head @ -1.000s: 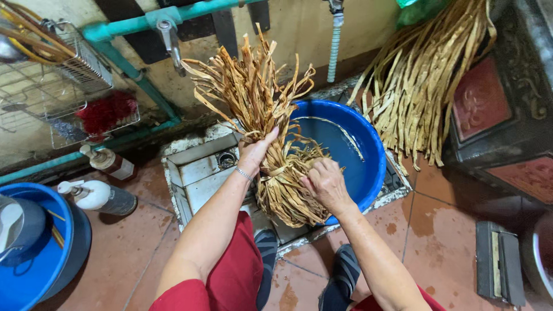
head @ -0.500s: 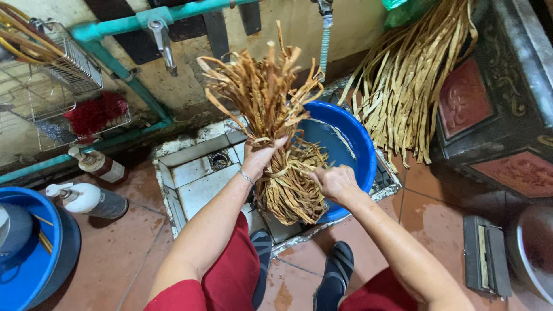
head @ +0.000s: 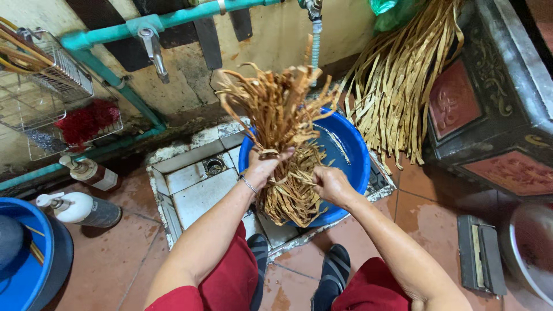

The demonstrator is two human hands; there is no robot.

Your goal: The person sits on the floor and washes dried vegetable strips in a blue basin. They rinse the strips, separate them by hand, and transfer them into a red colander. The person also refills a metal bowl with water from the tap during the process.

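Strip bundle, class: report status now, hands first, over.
Left hand gripping bundle of dried strips at its middle. Right hand on lower strips. Bundle over blue basin. Nothing in the way.

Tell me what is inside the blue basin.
The blue basin holds the lower ends of the bundle of tan strips and a bare blue wall at right. The bundle and both hands hide its bottom, so water cannot be confirmed.

I see open tiled floor (head: 196, 193) left of my hands; blue basin (head: 351, 155) blocks right, taps (head: 154, 49) and leaning strip pile (head: 397, 92) crowd above.
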